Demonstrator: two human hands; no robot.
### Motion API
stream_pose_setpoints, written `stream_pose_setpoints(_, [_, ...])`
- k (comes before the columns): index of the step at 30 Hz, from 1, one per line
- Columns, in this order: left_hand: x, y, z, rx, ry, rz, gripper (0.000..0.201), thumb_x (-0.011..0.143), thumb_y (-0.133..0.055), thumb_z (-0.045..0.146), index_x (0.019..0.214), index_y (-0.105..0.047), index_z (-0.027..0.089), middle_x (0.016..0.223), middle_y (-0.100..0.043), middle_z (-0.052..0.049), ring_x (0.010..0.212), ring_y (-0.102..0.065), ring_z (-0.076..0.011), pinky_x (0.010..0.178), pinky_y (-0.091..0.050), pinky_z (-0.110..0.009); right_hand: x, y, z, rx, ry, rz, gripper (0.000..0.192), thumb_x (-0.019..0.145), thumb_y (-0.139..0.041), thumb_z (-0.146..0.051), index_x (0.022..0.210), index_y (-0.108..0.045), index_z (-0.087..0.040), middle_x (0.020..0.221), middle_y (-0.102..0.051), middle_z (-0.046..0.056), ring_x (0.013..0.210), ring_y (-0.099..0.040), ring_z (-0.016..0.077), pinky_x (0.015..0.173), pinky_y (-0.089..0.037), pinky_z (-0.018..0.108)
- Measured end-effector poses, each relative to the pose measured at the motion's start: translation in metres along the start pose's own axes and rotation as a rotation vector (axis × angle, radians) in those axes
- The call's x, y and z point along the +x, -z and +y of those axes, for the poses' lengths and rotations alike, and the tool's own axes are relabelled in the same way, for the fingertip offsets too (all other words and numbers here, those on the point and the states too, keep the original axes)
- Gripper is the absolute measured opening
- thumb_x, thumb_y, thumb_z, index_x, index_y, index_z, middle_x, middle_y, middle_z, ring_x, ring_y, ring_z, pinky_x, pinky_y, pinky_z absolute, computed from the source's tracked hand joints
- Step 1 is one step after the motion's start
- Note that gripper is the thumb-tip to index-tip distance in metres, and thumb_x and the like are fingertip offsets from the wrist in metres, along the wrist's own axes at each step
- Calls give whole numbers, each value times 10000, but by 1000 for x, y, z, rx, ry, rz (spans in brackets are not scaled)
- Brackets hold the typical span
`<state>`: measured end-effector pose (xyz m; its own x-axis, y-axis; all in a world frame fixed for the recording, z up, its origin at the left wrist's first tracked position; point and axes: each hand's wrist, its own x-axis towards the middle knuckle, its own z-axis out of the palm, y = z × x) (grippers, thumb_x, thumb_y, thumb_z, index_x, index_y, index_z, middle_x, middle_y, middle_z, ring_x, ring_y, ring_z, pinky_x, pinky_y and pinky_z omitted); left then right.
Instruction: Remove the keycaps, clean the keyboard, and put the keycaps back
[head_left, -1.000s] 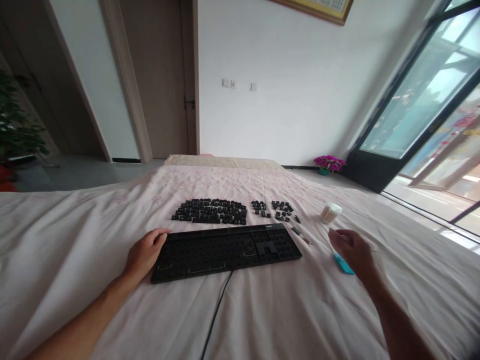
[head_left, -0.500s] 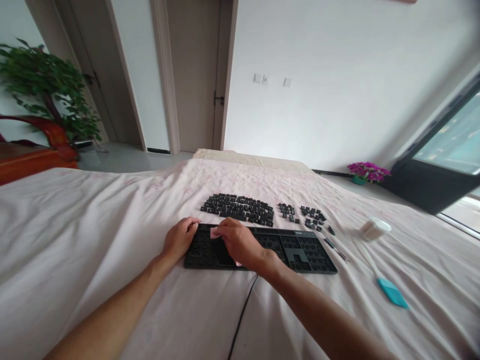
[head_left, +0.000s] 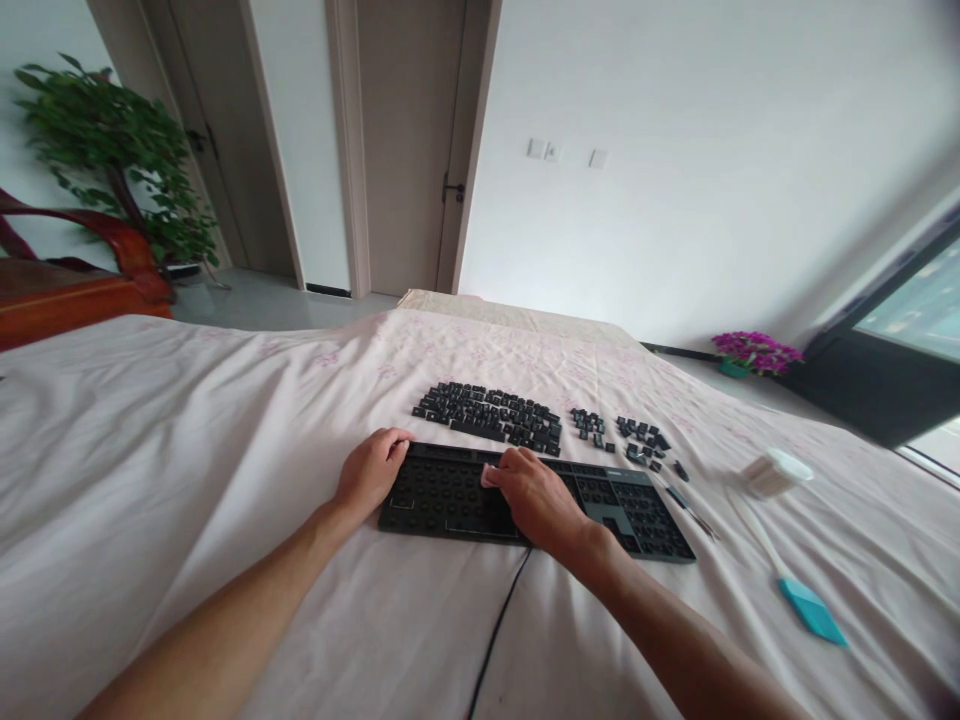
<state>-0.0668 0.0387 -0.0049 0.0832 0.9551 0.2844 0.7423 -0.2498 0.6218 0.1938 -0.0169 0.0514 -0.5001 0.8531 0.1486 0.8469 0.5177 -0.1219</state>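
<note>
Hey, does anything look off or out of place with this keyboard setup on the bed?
Yes: the keyboard has no keycaps. They lie in loose groups on the sheet behind it.

A wide bed (head_left: 187, 420) fills the view, spread with a pale pink sheet in a faint floral print, creased here and there. Lying flat on it is a black keyboard (head_left: 600, 495), stripped of its caps, its cable (head_left: 499, 625) trailing toward the near edge. Just beyond it, loose black keycaps (head_left: 491, 413) lie in rows, with smaller clusters (head_left: 637, 440) to the right. Further right, a small white container (head_left: 772, 472) lies on its side, and nearer, a brush with a blue head (head_left: 810, 608).
</note>
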Motion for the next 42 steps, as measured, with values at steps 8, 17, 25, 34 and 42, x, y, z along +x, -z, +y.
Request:
stream_pose_setpoints(8, [0, -1, 0, 7, 12, 7, 280, 902, -410, 266, 998, -672, 244, 1054, -701, -14, 972, -635, -178, 830, -457, -259, -41, 29, 55, -97, -391, -50, 297, 806, -497, -76, 812, -760, -214, 852, -638, 80, 863, -597, 208, 741, -425, 290])
stream_pose_setpoints(17, [1, -1, 1, 30, 33, 0, 294, 902, -404, 280, 1016, -674, 255, 1066, -700, -9, 980, -631, -174, 844, -450, -246, -18, 4, 2, 503, -19, 249, 291, 889, -491, -126, 990, -733, -251, 996, -646, 51, 920, -622, 151, 868, -489, 285])
stream_pose_setpoints(25, [0, -1, 1, 29, 24, 7, 293, 894, -410, 273, 1009, -678, 249, 1062, -701, -14, 978, -630, -175, 850, -452, -246, -2, -3, -21, 367, 74, 12, 306, 971, -459, -255, 942, -763, -277, 904, -595, 32, 790, -619, 112, 749, -470, 222])
stream_pose_setpoints(34, [0, -2, 0, 41, 17, -4, 283, 908, -402, 262, 1001, -669, 246, 1055, -695, -16, 981, -628, -177, 859, -455, -257, -37, 25, 18, 278, -136, -81, 235, 908, -540, -301, 902, -774, -321, 900, -697, 23, 832, -650, 171, 744, -459, 255])
stream_pose_setpoints(42, [-8, 12, 34, -91, -167, 191, 255, 918, -471, 322, 1070, -652, 229, 1116, -659, -55, 996, -603, -197, 921, -443, -302, -2, 17, 14, 1020, -461, 299, 336, 786, -641, -525, 847, -621, -195, 714, -631, -1, 647, -559, 146, 572, -402, 242])
